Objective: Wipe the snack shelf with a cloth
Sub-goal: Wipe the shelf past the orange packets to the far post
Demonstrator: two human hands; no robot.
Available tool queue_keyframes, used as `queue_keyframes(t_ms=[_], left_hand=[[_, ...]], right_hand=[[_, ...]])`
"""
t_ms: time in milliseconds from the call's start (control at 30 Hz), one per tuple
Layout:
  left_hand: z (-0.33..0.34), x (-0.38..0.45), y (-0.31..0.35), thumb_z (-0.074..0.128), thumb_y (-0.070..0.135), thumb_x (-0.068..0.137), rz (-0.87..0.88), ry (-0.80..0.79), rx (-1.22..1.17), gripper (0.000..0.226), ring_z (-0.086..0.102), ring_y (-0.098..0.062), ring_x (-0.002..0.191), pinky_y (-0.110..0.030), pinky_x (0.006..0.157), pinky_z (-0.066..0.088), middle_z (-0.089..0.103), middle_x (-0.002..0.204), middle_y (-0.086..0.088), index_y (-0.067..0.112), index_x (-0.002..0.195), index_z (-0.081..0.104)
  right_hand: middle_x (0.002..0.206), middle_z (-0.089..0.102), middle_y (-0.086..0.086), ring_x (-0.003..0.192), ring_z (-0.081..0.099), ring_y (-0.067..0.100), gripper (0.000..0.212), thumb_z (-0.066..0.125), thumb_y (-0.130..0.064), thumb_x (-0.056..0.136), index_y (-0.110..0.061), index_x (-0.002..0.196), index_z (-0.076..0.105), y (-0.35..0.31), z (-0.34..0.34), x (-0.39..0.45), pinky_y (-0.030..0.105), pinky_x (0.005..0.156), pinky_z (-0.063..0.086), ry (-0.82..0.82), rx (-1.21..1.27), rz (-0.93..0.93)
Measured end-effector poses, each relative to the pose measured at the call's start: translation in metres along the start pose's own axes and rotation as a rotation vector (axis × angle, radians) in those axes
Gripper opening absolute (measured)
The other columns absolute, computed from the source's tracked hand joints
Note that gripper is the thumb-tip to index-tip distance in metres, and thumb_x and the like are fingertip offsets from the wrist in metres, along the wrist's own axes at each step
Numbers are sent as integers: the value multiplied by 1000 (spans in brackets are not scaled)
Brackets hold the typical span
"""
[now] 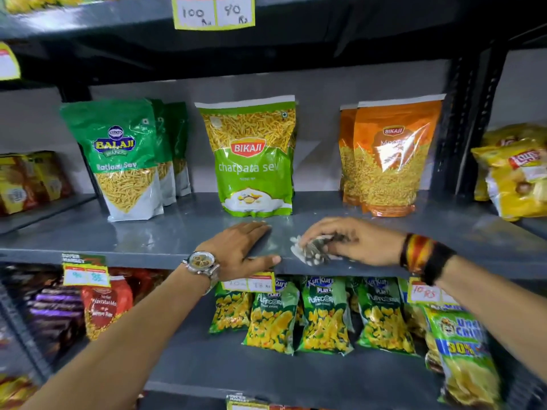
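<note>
A grey painted metal snack shelf (165, 241), smooth and faintly glossy, is seen from above at its front edge. The left hand (240, 249) is laid flat and open on the shelf, fingers spread forward and thumb hooked over the front lip, nothing held; a metal wristwatch (202, 263) is worn on that wrist. The right hand (352, 241) is curled loosely over a crumpled cloth (310, 250), white with dark patterning, which is pressed against the shelf surface close to the front edge, just right of the left hand. Red, yellow and black bands (420, 255) are worn on the right wrist.

Behind the hands, stand-up plastic pouches are lined along the shelf: green-and-white Balaji Ratlami Sev pouches (124, 161) at the left, a green Bikaji Chatpata Sev pouch (251, 161) in the middle, and orange Bikaji pouches (390, 161) at the right. Thin yellow fried strands are visible through their clear windows. On the shelf below, shiny green Kurkure Puffcorn packets (322, 318) are laid flat in a row, and handwritten yellow price tags (248, 282) are fixed to the shelf edge.
</note>
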State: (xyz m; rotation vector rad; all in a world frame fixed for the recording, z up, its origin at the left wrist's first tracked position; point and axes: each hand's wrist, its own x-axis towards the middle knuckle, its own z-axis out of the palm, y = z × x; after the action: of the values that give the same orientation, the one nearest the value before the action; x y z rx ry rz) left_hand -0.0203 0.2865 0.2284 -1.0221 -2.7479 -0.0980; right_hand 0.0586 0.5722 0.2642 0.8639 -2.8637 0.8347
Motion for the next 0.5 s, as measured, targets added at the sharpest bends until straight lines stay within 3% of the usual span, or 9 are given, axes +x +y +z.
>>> queue_keyframes(t_ms=[67,133,233,300,367,500], left_hand=[[-1,0,1,32,83,85,-1,-9,4,98,28,-19,151,-35,124,21,30,166,-1,19,159,29],[-3,0,1,28,85,84,1,-21,22,100,29,-19,151,-36,124,21,30,166,-1,19,159,28],[-6,1,1,29,83,88,40,-9,89,96,31,-20,151,-35,122,21,32,165,-2,18,159,30],[-7,0,0,33,80,90,64,4,96,94,29,-21,151,-35,123,21,30,166,-3,17,159,30],[-6,-1,0,30,84,86,62,-18,77,100,27,-21,152,-37,124,21,26,168,-2,18,160,26],[0,2,-6,13,96,75,66,-35,63,117,23,-20,154,-41,125,24,17,170,-2,18,162,18]], right_hand=[[126,65,-11,114,62,12,35,55,-10,95,-32,120,65,-13,-10,-19,27,97,50,-59,66,8],[119,70,-9,107,65,13,36,56,-9,95,-36,116,67,-10,-22,-15,22,89,53,28,102,30],[119,70,-4,110,63,31,35,56,-9,95,-33,116,68,17,-36,22,48,100,50,236,97,81],[123,68,2,116,60,24,33,55,-4,94,-23,118,68,33,-38,52,39,105,45,334,77,153],[122,68,6,117,59,22,32,55,-2,94,-18,117,69,46,-37,81,31,101,44,420,38,216],[116,71,10,110,63,27,30,55,0,90,-14,111,71,75,-29,134,34,97,50,467,19,299]])
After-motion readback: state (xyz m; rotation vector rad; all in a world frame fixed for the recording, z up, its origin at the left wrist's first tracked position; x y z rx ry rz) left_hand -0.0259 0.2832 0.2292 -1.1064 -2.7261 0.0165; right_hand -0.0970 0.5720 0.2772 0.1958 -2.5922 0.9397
